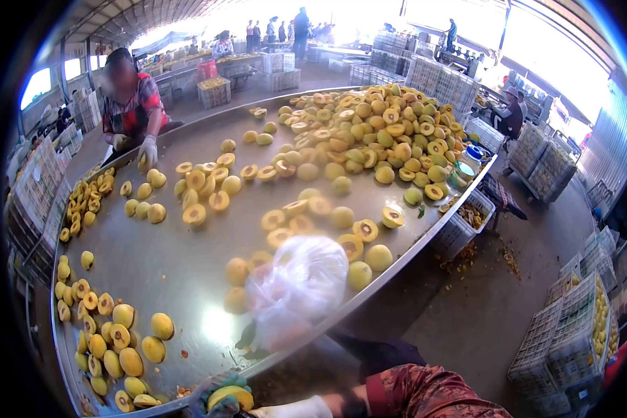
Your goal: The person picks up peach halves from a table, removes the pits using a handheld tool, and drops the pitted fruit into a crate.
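Note:
My left hand (212,400), in a green and white glove, is at the bottom edge of the view and is closed around a yellow fruit (231,397). Its red patterned sleeve (425,393) comes in from the lower right. My right hand (296,289) is a blur inside a clear plastic glove, above the near rim of the metal table (188,272). It hangs over loose whole and halved fruits (359,247). A small dark shape shows just below it; whether the hand grips anything is unclear.
A big heap of yellow fruit (376,129) fills the table's far right. More halves lie at the left rim (104,334). A person in a plaid shirt and white gloves (134,104) works at the far left. White crates (571,334) stand on the floor at right.

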`<action>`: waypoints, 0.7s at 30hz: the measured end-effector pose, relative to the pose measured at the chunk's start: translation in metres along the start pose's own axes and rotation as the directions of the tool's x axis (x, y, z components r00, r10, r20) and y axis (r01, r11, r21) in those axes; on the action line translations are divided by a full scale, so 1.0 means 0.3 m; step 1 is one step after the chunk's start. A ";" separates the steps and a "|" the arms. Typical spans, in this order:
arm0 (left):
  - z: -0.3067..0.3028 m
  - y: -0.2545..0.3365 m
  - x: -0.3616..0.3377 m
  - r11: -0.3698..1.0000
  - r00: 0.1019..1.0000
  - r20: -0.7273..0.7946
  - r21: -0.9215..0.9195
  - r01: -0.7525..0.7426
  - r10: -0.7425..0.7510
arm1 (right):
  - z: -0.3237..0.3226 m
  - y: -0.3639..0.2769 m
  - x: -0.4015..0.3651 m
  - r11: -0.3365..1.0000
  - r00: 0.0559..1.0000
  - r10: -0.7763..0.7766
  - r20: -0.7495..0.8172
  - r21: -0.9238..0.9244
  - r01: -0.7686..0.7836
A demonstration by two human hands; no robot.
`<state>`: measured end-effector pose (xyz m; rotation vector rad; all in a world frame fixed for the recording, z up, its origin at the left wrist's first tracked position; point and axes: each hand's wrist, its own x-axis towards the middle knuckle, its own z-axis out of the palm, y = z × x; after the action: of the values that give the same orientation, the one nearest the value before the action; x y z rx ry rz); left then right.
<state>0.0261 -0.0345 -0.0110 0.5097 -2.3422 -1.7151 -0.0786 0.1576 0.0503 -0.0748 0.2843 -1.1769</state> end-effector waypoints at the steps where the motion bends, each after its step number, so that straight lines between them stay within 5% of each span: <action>1: 0.006 0.017 0.006 1.000 1.000 0.004 -0.013 0.004 -0.004 | -0.010 0.003 0.006 0.999 0.998 0.007 0.061 0.036 -0.010; 15: 0.041 0.244 0.014 0.820 0.994 0.111 -0.567 0.073 -0.012 | 0.013 0.003 0.029 0.983 0.951 -0.014 0.309 0.176 -0.043; 21: 0.082 0.316 -0.020 0.848 0.991 -0.107 -0.529 0.010 -0.078 | 0.030 -0.018 0.028 0.974 0.946 -0.014 0.324 0.220 -0.061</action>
<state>0.0079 0.0152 0.0717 0.5451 -1.6705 -2.1639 -0.0781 0.1470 0.0585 -0.0627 -0.1412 -1.1462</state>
